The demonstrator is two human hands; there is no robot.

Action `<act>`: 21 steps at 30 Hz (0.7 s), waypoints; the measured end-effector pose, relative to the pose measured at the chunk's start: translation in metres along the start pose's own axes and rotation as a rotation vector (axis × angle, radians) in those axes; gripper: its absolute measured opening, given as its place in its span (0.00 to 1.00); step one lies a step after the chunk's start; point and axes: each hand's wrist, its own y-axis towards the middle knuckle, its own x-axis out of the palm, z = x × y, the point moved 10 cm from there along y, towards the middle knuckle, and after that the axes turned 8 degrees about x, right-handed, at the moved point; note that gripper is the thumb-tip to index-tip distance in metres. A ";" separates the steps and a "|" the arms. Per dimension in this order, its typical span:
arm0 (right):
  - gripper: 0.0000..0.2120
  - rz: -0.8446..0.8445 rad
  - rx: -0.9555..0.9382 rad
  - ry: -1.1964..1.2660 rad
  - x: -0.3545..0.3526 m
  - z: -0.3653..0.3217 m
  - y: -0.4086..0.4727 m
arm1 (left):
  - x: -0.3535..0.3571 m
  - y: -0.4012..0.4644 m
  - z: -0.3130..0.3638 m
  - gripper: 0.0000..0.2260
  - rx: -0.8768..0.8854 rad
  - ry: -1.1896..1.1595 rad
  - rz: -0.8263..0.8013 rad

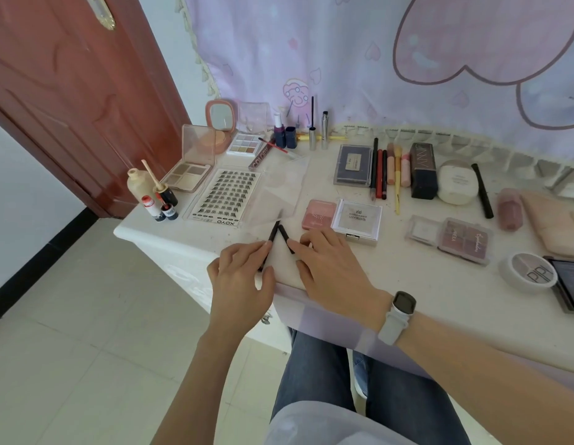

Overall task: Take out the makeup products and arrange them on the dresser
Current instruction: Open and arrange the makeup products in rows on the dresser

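On dresser [391,271], hands pinching slim black sticks [281,234]

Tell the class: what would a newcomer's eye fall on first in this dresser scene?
Probably the two hands at the dresser's near edge: the left hand and right hand each hold a thin black stick, tips meeting in a V. Just behind lies the false-lash tray, with the pink cartoon curtain filling the background.
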 end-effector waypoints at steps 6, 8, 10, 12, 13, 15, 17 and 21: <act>0.19 -0.007 -0.063 0.017 0.001 -0.008 -0.001 | 0.007 0.005 -0.004 0.17 0.011 -0.008 -0.023; 0.19 -0.017 -0.086 0.035 0.002 -0.008 -0.003 | 0.007 0.007 -0.008 0.17 0.002 -0.035 -0.006; 0.19 -0.027 -0.115 0.029 0.002 -0.011 -0.004 | 0.006 0.008 -0.010 0.16 -0.006 -0.063 0.008; 0.18 -0.022 -0.136 0.011 0.001 -0.013 -0.006 | 0.007 0.011 -0.011 0.16 -0.008 -0.066 0.006; 0.18 -0.011 -0.147 0.001 -0.001 -0.013 -0.007 | 0.008 0.011 -0.010 0.16 -0.004 -0.057 -0.002; 0.18 -0.012 -0.170 -0.015 -0.002 -0.012 -0.009 | 0.010 0.013 -0.006 0.15 0.019 -0.025 -0.013; 0.20 -0.062 -0.181 -0.047 0.004 -0.010 -0.009 | 0.011 0.014 -0.005 0.15 0.028 -0.011 -0.016; 0.18 -0.041 -0.187 0.037 -0.007 -0.003 -0.012 | 0.010 0.015 -0.005 0.16 0.028 -0.017 -0.015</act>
